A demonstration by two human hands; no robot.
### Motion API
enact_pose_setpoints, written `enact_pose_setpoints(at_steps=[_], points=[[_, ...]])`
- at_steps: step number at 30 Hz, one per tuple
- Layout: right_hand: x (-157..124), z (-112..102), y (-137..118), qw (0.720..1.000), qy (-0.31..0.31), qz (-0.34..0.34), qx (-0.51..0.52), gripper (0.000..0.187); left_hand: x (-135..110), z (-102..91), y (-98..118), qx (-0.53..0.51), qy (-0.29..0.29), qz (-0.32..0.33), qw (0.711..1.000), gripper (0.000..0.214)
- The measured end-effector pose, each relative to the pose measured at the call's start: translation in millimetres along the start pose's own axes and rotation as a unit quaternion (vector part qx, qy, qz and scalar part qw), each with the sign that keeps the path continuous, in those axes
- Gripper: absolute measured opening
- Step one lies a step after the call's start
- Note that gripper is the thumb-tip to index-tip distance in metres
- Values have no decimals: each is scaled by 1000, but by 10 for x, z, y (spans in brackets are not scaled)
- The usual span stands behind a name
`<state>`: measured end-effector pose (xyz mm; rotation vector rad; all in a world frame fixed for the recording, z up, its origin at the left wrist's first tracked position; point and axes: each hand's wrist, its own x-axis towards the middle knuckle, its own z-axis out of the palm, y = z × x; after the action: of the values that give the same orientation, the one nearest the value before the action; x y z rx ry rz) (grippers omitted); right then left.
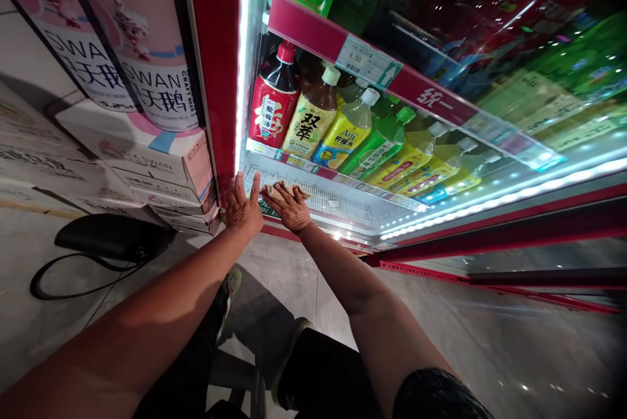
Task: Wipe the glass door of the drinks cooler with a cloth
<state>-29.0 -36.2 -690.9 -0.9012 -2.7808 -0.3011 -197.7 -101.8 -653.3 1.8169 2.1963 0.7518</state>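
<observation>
My left hand point(243, 209) rests at the lower left corner of a lit drinks fridge, fingers spread, with nothing in it. Beside it, my right hand point(290, 209) presses a crumpled beige cloth point(280, 191) onto the bottom of the fridge, its fingers over the cloth. Under and past the cloth runs a white slatted grille point(343, 202). Just above stands a row of bottles on the low shelf: a red one point(274, 102), a brown one with a cream label point(313, 115), a yellow one point(345, 132) and a green one point(377, 148).
Pink drink cartons point(147, 164) are stacked left of the red fridge frame point(218, 47). A black bag with a strap point(115, 236) lies on the tiled floor. The fridge door point(490, 259) extends to the right. A price-tagged shelf edge point(313, 31) crosses above the bottles.
</observation>
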Motion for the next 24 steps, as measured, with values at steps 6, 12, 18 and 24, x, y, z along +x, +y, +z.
enact_pose_setpoints(at_steps=[6, 12, 18, 24], points=[[315, -65, -139, 1000, 10, -10, -11, 58, 145, 26, -203, -35, 46, -97, 994, 94], [466, 134, -323, 999, -6, -30, 13, 48, 193, 60, -367, -44, 39, -91, 994, 96], [688, 177, -417, 997, 34, -48, 56, 47, 229, -9, -315, -93, 84, -112, 986, 86], [863, 552, -639, 993, 6, -20, 119, 45, 225, -76, -239, -93, 93, -138, 982, 79]])
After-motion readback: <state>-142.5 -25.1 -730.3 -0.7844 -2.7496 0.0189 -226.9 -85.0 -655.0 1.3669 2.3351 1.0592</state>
